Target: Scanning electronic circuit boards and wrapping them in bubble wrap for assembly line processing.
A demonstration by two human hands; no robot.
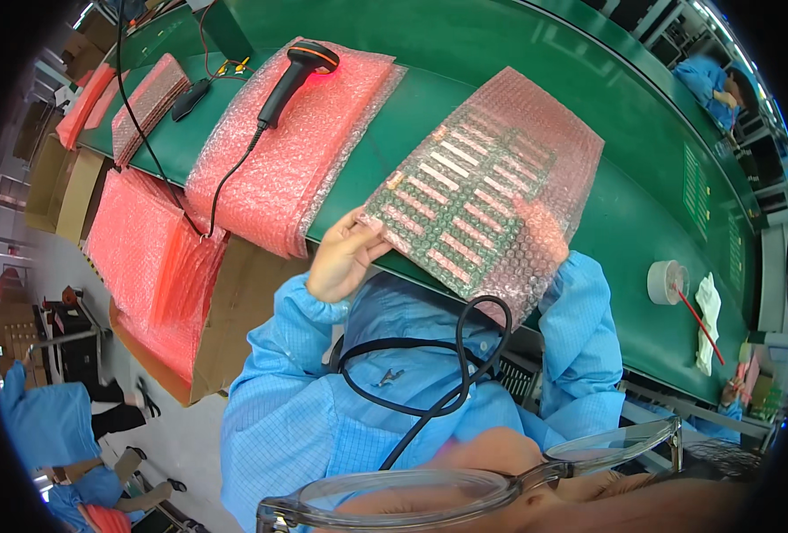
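Observation:
A pink bubble-wrap bag is held tilted in front of me over the green bench. Inside it, a circuit board panel with rows of pale strips shows through the film. My left hand pinches the lower left corner of the bag between thumb and fingers. At the right side of the bag, my right hand grips it; the hand shows only blurred through the bubble wrap, so whether it is inside or behind the film cannot be told.
A barcode scanner, its red light on, lies on a stack of pink bubble-wrap sheets. More pink bags fill a cardboard box at left. Right on the bench are a round tub with a red stick and a white cloth.

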